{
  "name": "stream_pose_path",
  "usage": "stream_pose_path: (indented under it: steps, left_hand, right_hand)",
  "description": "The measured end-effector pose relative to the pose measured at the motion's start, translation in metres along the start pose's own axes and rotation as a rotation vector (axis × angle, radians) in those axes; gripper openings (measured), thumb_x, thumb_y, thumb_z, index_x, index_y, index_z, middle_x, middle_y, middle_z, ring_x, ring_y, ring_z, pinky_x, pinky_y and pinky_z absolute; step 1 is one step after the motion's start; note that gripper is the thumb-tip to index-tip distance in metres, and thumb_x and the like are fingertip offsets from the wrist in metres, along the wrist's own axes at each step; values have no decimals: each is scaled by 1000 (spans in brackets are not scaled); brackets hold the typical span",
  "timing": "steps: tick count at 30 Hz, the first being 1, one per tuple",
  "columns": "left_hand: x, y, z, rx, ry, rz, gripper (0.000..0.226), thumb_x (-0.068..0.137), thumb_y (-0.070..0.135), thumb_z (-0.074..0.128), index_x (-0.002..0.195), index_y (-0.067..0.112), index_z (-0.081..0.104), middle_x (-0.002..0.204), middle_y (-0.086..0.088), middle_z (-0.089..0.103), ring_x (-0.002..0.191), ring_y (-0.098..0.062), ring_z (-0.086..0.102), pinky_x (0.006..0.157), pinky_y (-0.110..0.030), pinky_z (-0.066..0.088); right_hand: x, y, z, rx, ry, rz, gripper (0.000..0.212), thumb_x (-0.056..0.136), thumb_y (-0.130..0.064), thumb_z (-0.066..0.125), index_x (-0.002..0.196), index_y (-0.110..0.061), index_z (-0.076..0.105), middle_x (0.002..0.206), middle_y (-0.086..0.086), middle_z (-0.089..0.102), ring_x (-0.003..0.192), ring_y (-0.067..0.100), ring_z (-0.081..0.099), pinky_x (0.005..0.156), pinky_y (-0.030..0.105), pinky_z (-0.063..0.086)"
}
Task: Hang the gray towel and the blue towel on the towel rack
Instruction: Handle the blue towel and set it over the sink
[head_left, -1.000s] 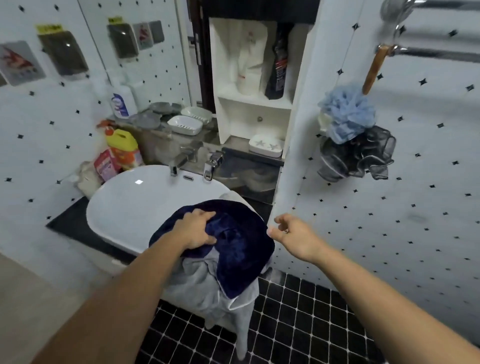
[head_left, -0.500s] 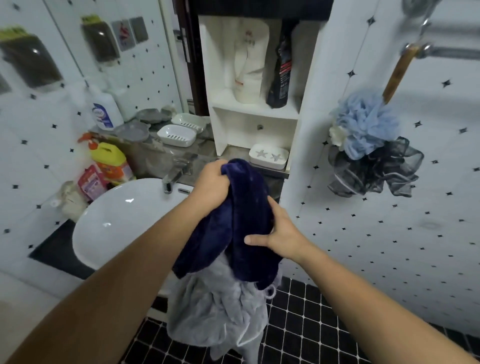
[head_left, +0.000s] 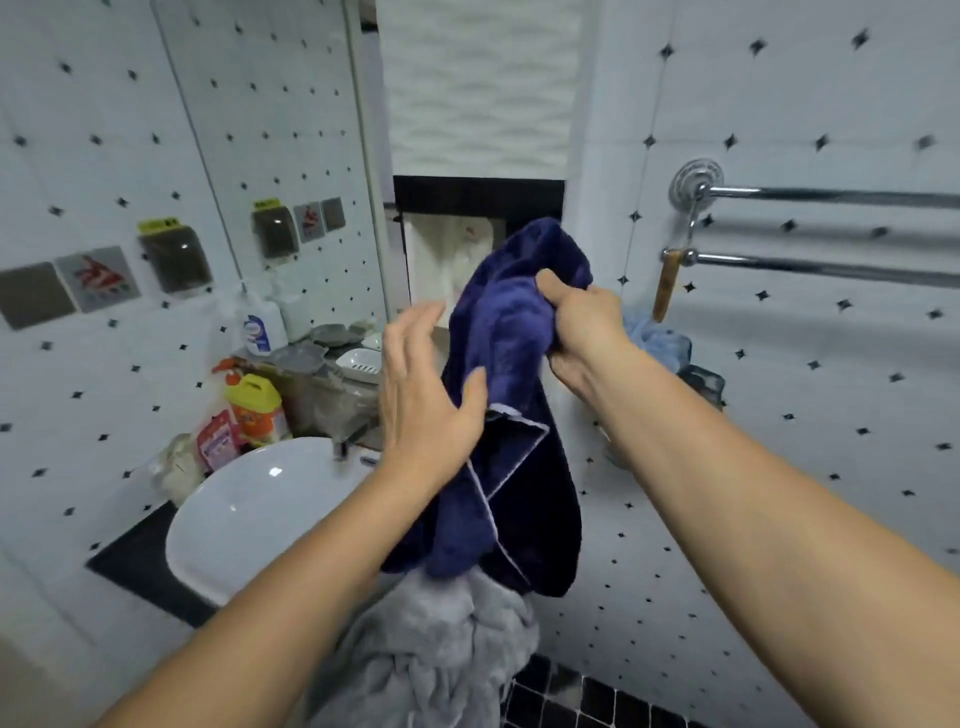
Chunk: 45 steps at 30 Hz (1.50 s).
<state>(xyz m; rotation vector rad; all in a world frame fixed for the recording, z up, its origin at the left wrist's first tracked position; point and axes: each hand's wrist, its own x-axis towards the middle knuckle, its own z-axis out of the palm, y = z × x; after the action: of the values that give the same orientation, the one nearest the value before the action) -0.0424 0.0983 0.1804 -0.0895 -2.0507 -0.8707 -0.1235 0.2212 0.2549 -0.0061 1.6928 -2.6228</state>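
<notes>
The dark blue towel hangs bunched in the air at chest height, gripped near its top by my right hand. My left hand is beside it with fingers spread, the thumb touching the towel's left fold. Below it the gray towel lies crumpled over the front edge of the white sink. The chrome towel rack, with two horizontal bars, is on the tiled wall to the right, level with my right hand.
Bottles and soap dishes crowd the ledge behind the sink. A wooden-handled brush and bath puffs hang from the rack's left end. A mirror covers the left wall. Black tile floor lies below.
The blue towel has been lifted off the gray one and raised toward the rack. My right hand took over the grip at its top, and my left hand let go and opened.
</notes>
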Motion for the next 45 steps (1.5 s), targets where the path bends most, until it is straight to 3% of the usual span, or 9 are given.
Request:
stream_pose_path:
  steps: [5,9,12,16,19,23,31,40,45]
  left_hand:
    - [-39,39,18,-20,-307,-38,101,75,35,72,151,44,5,149,9,19,124,-14,41,97,-35,45]
    - [-7,72,28,-275,-227,-219,58,85,9,58,137,31,42,115,5,67,99,-18,65,87,-42,54]
    - [11,96,34,-340,-195,-301,33,82,-8,37,101,9,57,68,6,72,72,-13,68,75,-45,57]
    - [27,128,36,-643,-130,-508,23,88,2,43,98,9,63,85,-13,72,82,-32,71,70,-47,62]
    - [32,151,38,-666,-178,-411,13,82,9,57,86,15,68,74,-5,72,73,-22,71,64,-36,58]
    - [46,179,38,-644,-335,-271,15,87,20,65,93,7,64,75,-8,69,67,-19,69,58,-32,58]
    - [92,208,43,-695,-280,-293,29,92,9,44,78,20,68,67,5,73,56,-3,67,52,-14,49]
    - [114,256,60,-883,-323,-370,31,90,12,34,95,18,64,66,3,74,67,-16,73,73,-35,51]
    - [102,244,73,-840,-357,-420,32,88,9,33,92,17,63,65,1,72,74,-22,75,78,-41,51]
  right_hand:
    - [-22,-35,-19,8,8,63,30,92,-12,64,119,-2,58,99,18,70,87,31,69,82,46,58]
    - [-36,-59,-45,-58,-30,15,29,90,-19,66,114,-4,59,103,18,70,94,33,69,87,50,57]
    - [-46,-68,-68,-227,-97,-55,31,91,-26,63,115,-7,61,110,17,70,101,32,68,88,47,57]
    - [-72,-59,-106,-441,-434,-114,24,89,-32,65,109,-20,70,109,4,75,93,12,71,66,21,56]
    - [-79,-46,-123,-511,-573,-242,25,83,-5,70,104,-17,70,98,2,77,95,16,72,78,25,57]
    - [-61,-59,-132,-610,-239,-371,18,82,4,65,100,3,66,96,16,72,89,26,67,90,52,53]
    - [-45,-139,-193,-599,129,-497,4,81,-9,67,80,-6,66,70,-2,58,65,13,48,60,27,38]
    - [-72,-198,-220,-1004,363,-832,28,75,-3,57,79,-29,69,63,-22,57,64,3,52,54,3,36]
    - [-67,-138,-280,-1356,433,-650,27,69,-1,56,57,-19,40,54,-2,41,65,26,44,52,34,25]
